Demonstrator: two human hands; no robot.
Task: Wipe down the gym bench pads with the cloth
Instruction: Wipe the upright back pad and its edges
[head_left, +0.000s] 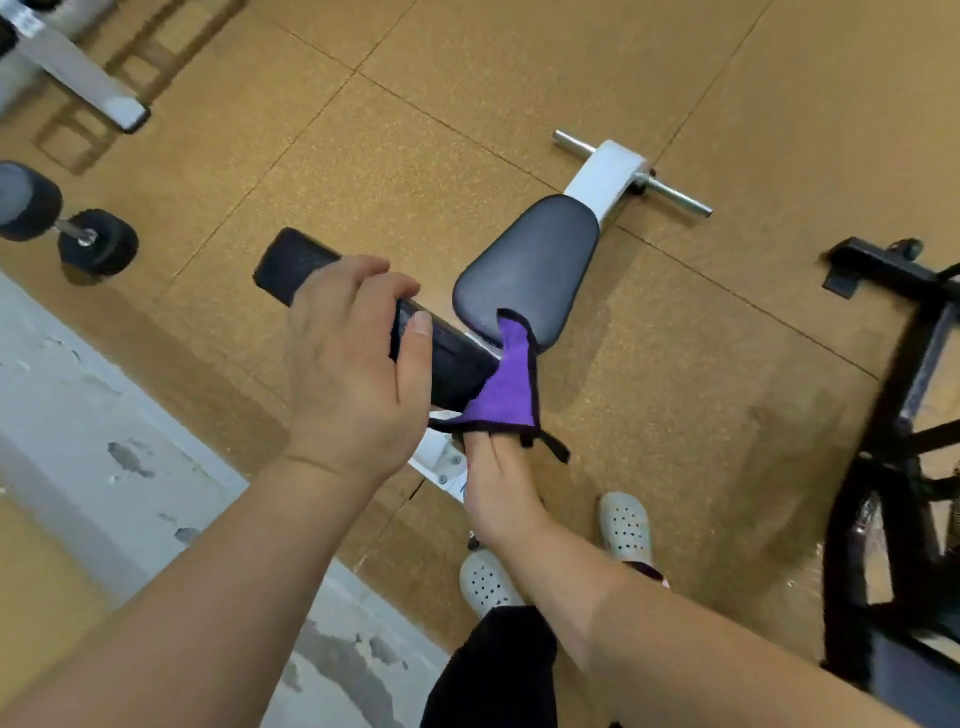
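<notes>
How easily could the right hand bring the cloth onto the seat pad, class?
Probably easily. The right hand is at the cloth, whose top corner overlaps the seat pad in view. Nothing lies between, and the left hand grips the long pad aside.

A: What's underfoot?
B: Tan speckled floor tiles (675, 78) with dark seams; a chipped grey concrete strip (78, 415) along the floor's near-left edge
A: Other kit?
B: Black dumbbell (67, 228) left, white frame (72, 73) far-left corner, black machine frame (914, 364) right
</notes>
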